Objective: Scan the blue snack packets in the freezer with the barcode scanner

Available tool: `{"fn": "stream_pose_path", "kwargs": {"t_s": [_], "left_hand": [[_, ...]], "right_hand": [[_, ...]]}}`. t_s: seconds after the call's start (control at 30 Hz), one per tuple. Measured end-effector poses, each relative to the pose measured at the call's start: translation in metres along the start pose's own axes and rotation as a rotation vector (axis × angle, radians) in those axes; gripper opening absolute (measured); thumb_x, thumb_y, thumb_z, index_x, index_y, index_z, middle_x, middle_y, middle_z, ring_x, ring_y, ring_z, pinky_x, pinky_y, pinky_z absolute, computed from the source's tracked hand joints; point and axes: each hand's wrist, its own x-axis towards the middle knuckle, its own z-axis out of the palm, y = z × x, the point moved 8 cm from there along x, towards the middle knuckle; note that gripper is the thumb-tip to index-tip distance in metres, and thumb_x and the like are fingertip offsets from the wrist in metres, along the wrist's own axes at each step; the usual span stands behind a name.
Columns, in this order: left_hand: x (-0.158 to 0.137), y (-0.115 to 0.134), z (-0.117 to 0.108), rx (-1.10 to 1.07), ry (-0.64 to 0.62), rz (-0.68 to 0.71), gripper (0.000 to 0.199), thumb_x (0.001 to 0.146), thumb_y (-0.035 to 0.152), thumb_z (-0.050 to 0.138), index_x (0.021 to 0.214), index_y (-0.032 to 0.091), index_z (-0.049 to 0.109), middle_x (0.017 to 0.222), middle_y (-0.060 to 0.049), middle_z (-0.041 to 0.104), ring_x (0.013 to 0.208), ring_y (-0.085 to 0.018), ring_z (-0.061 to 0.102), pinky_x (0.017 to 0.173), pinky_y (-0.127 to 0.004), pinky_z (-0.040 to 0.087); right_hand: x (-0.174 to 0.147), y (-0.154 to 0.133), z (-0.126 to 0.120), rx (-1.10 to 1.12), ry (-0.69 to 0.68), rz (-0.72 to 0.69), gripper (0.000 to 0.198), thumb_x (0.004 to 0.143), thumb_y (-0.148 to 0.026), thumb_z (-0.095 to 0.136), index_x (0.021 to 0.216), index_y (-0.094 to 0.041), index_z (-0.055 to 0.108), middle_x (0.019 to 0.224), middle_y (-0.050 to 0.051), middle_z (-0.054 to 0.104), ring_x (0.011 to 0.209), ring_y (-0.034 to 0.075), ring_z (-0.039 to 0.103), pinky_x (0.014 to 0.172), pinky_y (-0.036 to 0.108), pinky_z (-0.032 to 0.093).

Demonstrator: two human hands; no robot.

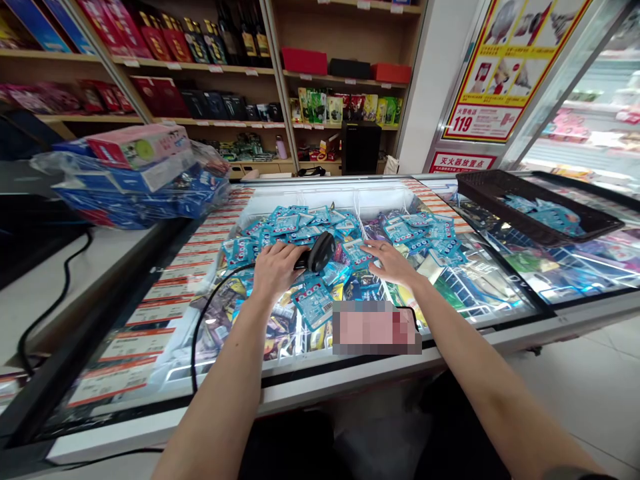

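Note:
My left hand (276,268) is wrapped round the handle of a black corded barcode scanner (321,252), its head pointing right. From the scanner a black cable (204,313) curves down to the left. My right hand (393,262) has its fingers stretched out over a blue packet (357,252), with the fingertips at its right end; a firm grip cannot be made out. Many similar blue packets (300,223) lie in piles on the glass freezer top around both hands. One larger blue packet (313,305) lies nearer to me, below the scanner.
A dark brown basket (575,233) holding some blue packets stands at the right on the freezer. Plastic-wrapped boxes (140,177) are stacked at the left. A blurred pinkish rectangle (373,328) lies at the front edge. Stocked shelves (215,67) stand behind.

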Motion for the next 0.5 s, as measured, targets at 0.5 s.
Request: {"fn": "stream_pose_path", "kwargs": {"t_s": [0.5], "left_hand": [[0.002,0.002,0.005,0.006,0.003,0.025,0.041,0.086,0.045,0.049,0.119,0.023,0.056,0.103,-0.008,0.067,0.097,-0.026,0.059,0.077,-0.036,0.042]], "right_hand": [[-0.003,0.045,-0.003,0.187,0.244,0.346,0.050,0.078,-0.054,0.061,0.112,-0.020,0.051,0.111,0.007,0.060,0.104,0.024,0.055,0.090,0.037,0.044]]}}
